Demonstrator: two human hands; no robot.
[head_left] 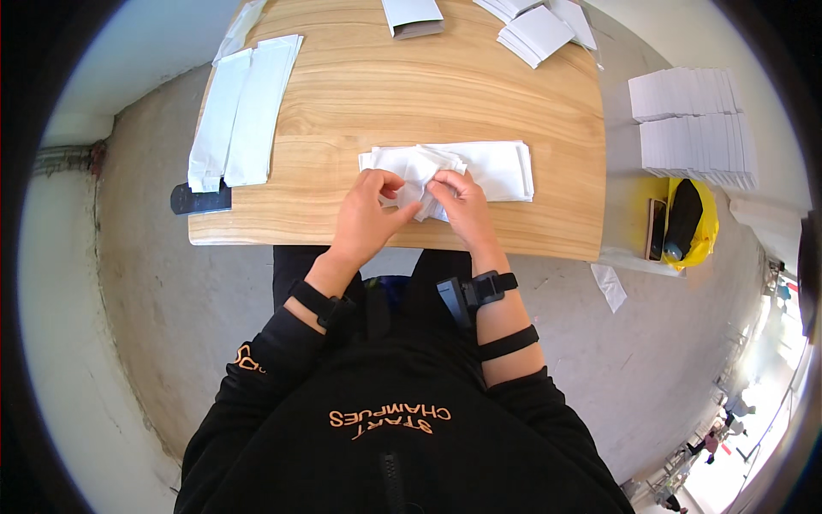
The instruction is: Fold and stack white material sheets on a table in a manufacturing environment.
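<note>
A flat stack of long white bags or sleeves (501, 171) lies near the table's front edge. On its left half rests a crumpled thin white sheet (421, 167), perhaps a bag. My right hand (463, 208) pinches the sheet's right side between thumb and fingertips. To its left, my left hand (368, 214) has curled fingers standing apart from the thumb, and the thumb tip reaches the sheet's lower edge. Nothing shows gripped in the left hand. Both wrists wear black straps, and a small dark device sits on the right one.
Long white sleeves (257, 111) lie at the table's left, above a dark flat object (199, 199). White cards (538, 36) and a white box (413, 17) sit at the back. Beyond the right edge are stacked white cards (693, 141) and a yellow bag (707, 227).
</note>
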